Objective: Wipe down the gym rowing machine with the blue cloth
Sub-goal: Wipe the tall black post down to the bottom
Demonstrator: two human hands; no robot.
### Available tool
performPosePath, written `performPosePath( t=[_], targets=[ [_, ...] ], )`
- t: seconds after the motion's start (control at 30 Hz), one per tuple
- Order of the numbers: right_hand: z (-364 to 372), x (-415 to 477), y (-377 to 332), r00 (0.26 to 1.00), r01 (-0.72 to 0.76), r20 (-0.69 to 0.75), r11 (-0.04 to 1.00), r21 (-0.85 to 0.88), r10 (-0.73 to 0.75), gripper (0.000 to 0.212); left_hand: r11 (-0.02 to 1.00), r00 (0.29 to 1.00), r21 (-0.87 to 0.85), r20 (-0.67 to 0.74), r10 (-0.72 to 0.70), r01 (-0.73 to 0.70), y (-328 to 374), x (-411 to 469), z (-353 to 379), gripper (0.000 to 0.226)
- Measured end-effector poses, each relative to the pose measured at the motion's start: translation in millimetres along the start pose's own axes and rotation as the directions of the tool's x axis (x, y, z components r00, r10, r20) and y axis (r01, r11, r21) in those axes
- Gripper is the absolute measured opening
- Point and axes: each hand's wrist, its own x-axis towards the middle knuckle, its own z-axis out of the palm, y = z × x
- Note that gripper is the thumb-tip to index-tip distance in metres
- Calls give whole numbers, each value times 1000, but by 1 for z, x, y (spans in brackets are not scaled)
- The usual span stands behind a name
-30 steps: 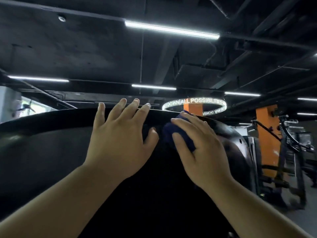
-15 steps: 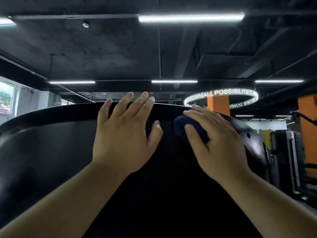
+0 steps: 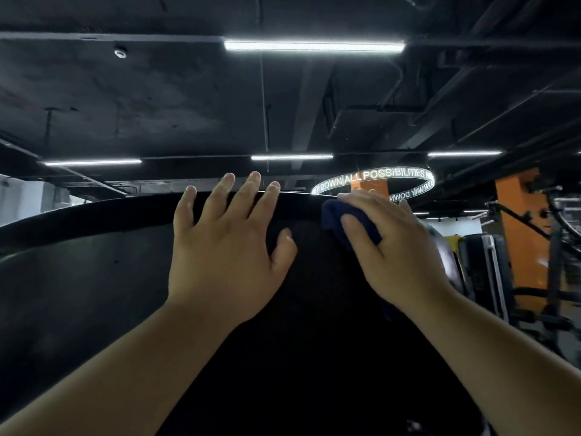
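One cloth (image 3: 352,220), seemingly pinched under right hand (image 3: 405,247).

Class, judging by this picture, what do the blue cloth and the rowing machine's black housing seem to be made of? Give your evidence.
The blue cloth: soft fabric, matte, perhaps microfibre; it bunches and folds where the right hand grips it. The black housing: probably moulded plastic, smooth semi-gloss; dull reflections follow its curve, though painted metal remains possible.
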Motion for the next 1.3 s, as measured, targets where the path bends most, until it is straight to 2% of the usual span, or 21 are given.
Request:
performPosePath(
  t=[0.1,0.13,0.2,0.3,0.4,0.43,0.53,0.6,0.73,0.83,0.87,0.93,1.03,1.17,1.3],
  targets=[
    [-9,35,9,969,-239,75,970,45,235,27,1000,1000,18,28,8,-9,0,1,-2,65],
    [-8,38,13,965,-258,66,965,39,255,27,1000,999,29,47,11,-13,0,2,-4,66],
    [-2,23,16,978,-207,-4,978,17,207,30,998,994,58,112,8,-15,2,2,-7,68],
    [3,-16,25,994,-31,-101,999,18,33,40,997,980,80,198,-5,-11,15,7,-14,80],
    [-7,-19,54,987,158,-15,987,12,-158,42,997,984,73,180,-21,8,33,15,-12,85],
    [-12,-10,61,985,167,23,985,40,-168,41,997,984,70,174,-29,17,41,17,-10,84],
    [-17,22,82,996,15,87,989,148,-28,35,997,984,76,173,-41,28,68,25,-4,75],
    [-12,22,89,998,-49,38,977,206,42,33,997,983,78,179,-41,28,86,29,0,69],
    [-7,-28,98,999,27,-38,975,219,-19,40,994,984,106,173,-46,27,122,33,11,69],
    [-14,-37,126,982,179,18,965,190,-186,41,989,983,138,165,-79,57,138,34,16,70],
    [-18,-26,132,982,174,44,966,189,-185,41,987,984,150,161,-79,55,143,34,18,70],
    [-24,4,142,992,27,111,971,236,-54,36,985,985,171,162,-53,24,153,32,23,67],
    [-19,19,150,992,-87,112,955,282,57,30,979,988,202,153,-1,-30,163,28,33,64],
    [-17,-48,147,999,-37,29,972,232,31,40,971,992,236,123,6,-35,165,25,38,64],
    [-22,-50,159,995,41,83,974,223,-61,43,971,993,236,120,13,-41,166,24,41,65]
  ],
)
